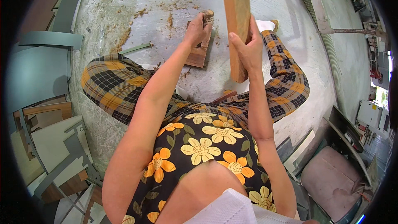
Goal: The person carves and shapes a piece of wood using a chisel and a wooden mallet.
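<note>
My right hand (250, 52) grips a long, thick wooden board (237, 16) by its right edge, thumb across the face. The board is held up off the floor, and its far end runs out of the top of the view. My left hand (197, 31) is closed around a rounded wooden piece with a knobbed end (208, 15). Just under that hand, a dark brown wooden block (196, 57) rests on the floor between my legs. Whether the knobbed piece is joined to the block is hidden by my fingers.
Brown shavings (170, 20) lie scattered on the grey floor (105, 20). A thin green strip (135, 48) is beside my left knee. Panels and offcuts (54, 141) are piled at left. A ribbed hose (331, 58) runs along the right, and a pinkish padded seat (330, 180) stands lower right.
</note>
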### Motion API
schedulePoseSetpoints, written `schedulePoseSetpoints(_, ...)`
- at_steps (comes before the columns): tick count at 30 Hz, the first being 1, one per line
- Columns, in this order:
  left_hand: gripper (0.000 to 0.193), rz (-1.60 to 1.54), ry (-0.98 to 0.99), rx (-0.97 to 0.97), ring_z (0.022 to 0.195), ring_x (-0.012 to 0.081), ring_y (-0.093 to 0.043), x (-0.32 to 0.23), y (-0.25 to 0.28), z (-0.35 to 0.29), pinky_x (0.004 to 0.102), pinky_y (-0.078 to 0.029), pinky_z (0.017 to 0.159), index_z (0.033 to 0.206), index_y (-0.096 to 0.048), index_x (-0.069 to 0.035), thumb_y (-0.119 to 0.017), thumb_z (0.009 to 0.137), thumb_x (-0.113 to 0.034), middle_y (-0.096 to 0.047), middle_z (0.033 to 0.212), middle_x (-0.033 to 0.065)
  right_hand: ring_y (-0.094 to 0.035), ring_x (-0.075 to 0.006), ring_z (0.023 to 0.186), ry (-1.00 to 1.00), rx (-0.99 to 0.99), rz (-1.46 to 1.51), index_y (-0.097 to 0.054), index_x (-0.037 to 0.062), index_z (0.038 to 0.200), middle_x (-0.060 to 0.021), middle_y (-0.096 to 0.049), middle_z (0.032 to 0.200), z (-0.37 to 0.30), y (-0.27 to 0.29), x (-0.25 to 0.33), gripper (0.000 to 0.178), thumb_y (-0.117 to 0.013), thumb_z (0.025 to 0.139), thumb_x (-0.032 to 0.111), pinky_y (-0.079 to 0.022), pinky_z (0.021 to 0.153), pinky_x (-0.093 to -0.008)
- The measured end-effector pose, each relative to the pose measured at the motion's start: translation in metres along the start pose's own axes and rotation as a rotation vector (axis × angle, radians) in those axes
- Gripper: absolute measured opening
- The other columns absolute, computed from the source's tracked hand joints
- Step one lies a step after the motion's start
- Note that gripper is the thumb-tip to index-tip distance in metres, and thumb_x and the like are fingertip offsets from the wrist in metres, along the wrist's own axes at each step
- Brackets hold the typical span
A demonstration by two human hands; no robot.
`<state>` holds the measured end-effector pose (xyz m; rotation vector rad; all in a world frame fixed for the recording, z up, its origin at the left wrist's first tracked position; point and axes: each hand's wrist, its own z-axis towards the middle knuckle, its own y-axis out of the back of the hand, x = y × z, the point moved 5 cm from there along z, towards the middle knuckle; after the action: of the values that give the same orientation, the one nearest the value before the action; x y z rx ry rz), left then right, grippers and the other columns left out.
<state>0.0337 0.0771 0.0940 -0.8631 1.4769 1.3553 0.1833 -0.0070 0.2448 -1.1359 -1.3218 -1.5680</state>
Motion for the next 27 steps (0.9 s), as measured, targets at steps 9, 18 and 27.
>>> schedulePoseSetpoints(9, 0.03, 0.14, 0.041, -0.039, 0.1, 0.0402, -0.064, 0.015, -0.002, 0.01, 0.0441, -0.05, 0.086, 0.114, -0.056, -0.003, -0.065, 0.087, -0.014, -0.067, 0.103, 0.0231, -0.06, -0.0294, 0.121, -0.138, 0.187, -0.371, -0.036, -0.0009, 0.149, -0.024, -0.058, 0.134, 0.013, -0.024, -0.049, 0.089, -0.074, 0.073, 0.025, -0.046, 0.101, -0.0348)
schedulePoseSetpoints(18, 0.033, 0.122, 0.092, 0.02, 0.102, 0.0403, -0.064, 0.014, -0.009, 0.019, 0.0456, -0.05, 0.086, 0.114, -0.056, -0.004, -0.067, 0.087, -0.018, -0.067, 0.105, 0.0232, -0.059, -0.033, 0.123, 0.098, 0.024, -0.362, -0.036, 0.0038, 0.151, -0.0266, -0.058, 0.133, 0.032, -0.022, -0.057, 0.092, -0.073, 0.072, 0.032, -0.047, 0.1, -0.0356)
schedulePoseSetpoints(27, 0.037, 0.043, 0.136, 0.017, 0.103, 0.0402, -0.064, 0.043, -0.008, 0.032, 0.0472, -0.05, 0.087, 0.119, -0.054, -0.004, -0.066, 0.088, -0.021, -0.067, 0.106, 0.023, -0.06, -0.0335, 0.121, -0.057, 0.152, -0.208, -0.035, 0.001, 0.15, -0.0263, -0.059, 0.133, 0.044, -0.031, -0.01, 0.091, -0.072, 0.072, 0.032, -0.047, 0.101, -0.0365)
